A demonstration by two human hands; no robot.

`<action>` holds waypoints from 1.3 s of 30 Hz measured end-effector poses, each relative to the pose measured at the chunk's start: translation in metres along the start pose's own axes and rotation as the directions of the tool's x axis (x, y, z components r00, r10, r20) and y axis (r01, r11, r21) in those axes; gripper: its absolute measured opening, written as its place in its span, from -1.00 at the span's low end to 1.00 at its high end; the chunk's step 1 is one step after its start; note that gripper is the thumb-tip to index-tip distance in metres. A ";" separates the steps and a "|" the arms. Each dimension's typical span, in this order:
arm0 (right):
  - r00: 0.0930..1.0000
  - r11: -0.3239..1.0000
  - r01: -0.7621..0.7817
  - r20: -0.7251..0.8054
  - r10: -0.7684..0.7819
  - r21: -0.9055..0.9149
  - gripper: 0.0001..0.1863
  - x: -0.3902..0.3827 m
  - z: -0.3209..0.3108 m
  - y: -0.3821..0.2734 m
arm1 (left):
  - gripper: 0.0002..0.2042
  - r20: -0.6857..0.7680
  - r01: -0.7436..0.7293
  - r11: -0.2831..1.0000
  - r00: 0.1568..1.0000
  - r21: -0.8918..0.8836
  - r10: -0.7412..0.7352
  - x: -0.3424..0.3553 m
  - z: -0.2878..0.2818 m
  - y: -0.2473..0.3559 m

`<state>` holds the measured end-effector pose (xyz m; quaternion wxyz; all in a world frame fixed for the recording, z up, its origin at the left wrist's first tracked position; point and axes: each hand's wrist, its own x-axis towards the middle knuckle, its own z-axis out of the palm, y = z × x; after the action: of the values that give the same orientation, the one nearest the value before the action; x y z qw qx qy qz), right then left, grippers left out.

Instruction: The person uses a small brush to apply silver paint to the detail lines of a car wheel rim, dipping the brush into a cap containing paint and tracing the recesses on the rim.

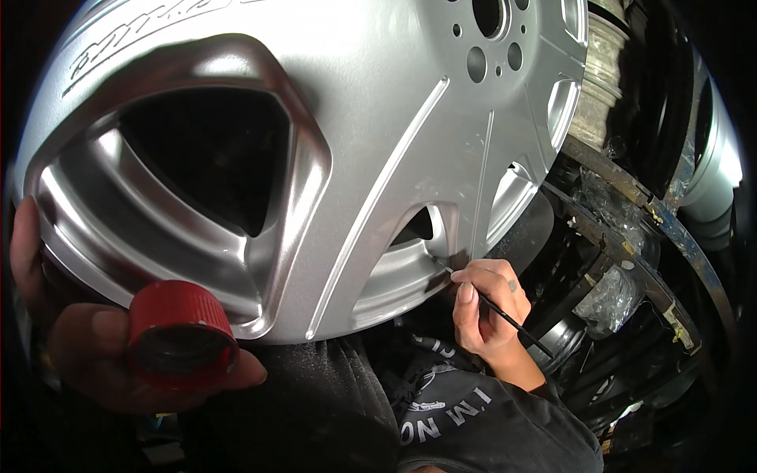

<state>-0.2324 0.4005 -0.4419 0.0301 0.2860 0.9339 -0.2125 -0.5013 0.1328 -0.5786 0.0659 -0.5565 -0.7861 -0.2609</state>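
Touch-up seems underway: right hand (489, 303) pinches a thin brush (493, 303) at the silver wheel (355, 118) opening's edge; left hand (87, 347) grips a red cap (181, 335). Next needs steadiness.

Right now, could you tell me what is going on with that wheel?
A person is working on a silver alloy wheel held close in front of them. Their right hand holds a thin black brush like a pen, its tip touching the rim edge by a small spoke opening. Their left hand holds a red cap, open side up, near the wheel's lower left.
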 end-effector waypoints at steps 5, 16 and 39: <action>0.999 1.000 0.015 -0.035 -0.014 0.020 -0.88 -0.003 0.000 0.002 | -0.06 -0.023 -0.006 0.998 1.000 -0.061 0.004 0.006 0.005 0.002; 0.997 0.979 0.032 -0.081 -0.016 0.202 -0.89 -0.020 -0.010 0.003 | -0.12 -0.048 -0.048 0.984 0.998 -0.173 0.040 0.027 0.013 0.006; 0.895 0.358 -0.087 -0.084 0.437 0.930 -0.62 -0.019 -0.032 0.045 | -0.24 -0.154 0.119 0.838 0.960 -0.532 -0.234 0.049 0.032 -0.015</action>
<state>-0.1900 0.4375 -0.4264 -0.2471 0.4332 0.5977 -0.6277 -0.5272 0.1858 -0.5919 -0.0271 -0.4470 -0.7233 -0.5257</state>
